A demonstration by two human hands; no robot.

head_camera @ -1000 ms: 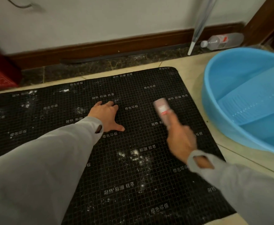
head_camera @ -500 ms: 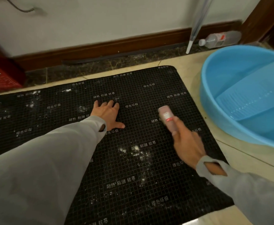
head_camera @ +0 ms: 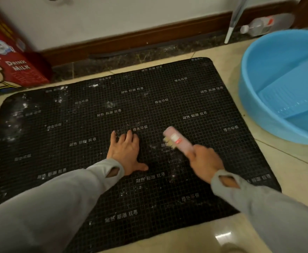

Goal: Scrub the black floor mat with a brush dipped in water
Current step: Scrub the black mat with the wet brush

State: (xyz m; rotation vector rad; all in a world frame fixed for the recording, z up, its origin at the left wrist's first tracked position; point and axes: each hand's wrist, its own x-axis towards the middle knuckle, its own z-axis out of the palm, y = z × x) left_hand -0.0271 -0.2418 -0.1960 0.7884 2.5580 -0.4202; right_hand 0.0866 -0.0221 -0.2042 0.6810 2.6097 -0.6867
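Observation:
The black floor mat (head_camera: 167, 110), gridded and printed with white characters, lies on beige tiles and carries white specks at its left end and middle. My left hand (head_camera: 126, 152) presses flat on the mat's middle, fingers spread. Just to its right, my right hand (head_camera: 204, 161) grips the handle of a pink brush (head_camera: 178, 138), whose pale bristles touch the mat on a speckled patch. A blue basin (head_camera: 250, 106) holding water and a blue washboard stands off the mat's right edge.
A red milk carton box (head_camera: 12, 70) stands at the back left by the wall. A clear plastic bottle (head_camera: 262, 24) lies against the brown skirting at the back right, beside a thin white pole (head_camera: 230, 31). Glossy tile floor runs along the mat's near edge.
My right hand has drawn the brush towards me and to the left, closer to my left hand. The view has swung left, bringing the red box into sight. My left hand stays planted.

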